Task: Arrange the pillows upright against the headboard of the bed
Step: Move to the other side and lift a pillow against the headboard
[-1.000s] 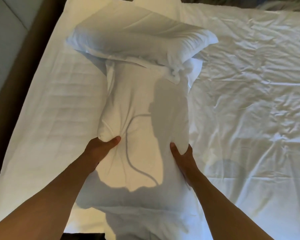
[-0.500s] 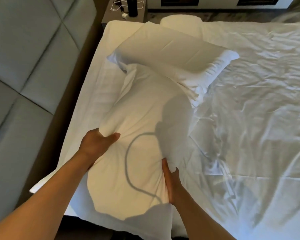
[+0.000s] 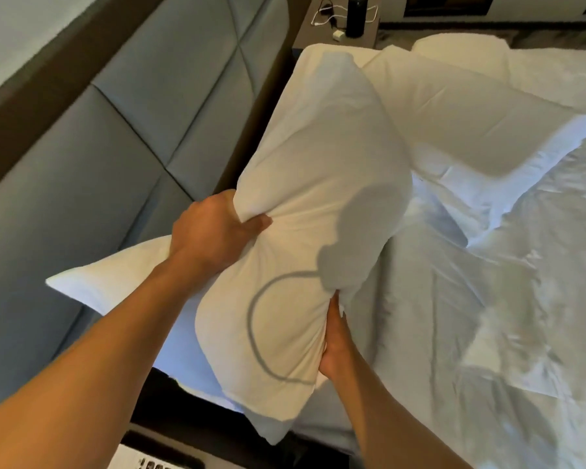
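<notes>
Left hand [image 3: 214,231] clenched pillow [image 3: 312,231] at left edge; right hand [image 3: 335,336] gripped right edge. Pillow held off bed [image 3: 487,316], beside headboard [image 3: 142,137]. Second pillow [image 3: 471,110] lay flat beyond. Step: carrying to headboard. Next: stand it upright against padding.

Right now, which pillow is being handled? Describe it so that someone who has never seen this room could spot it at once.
Start at the grey padded headboard on the left. Beside it, over the white bed, the held pillow is gripped by the left hand and right hand. Unlike the flat pillow lying beyond, it is lifted and pinched at its middle.
</notes>
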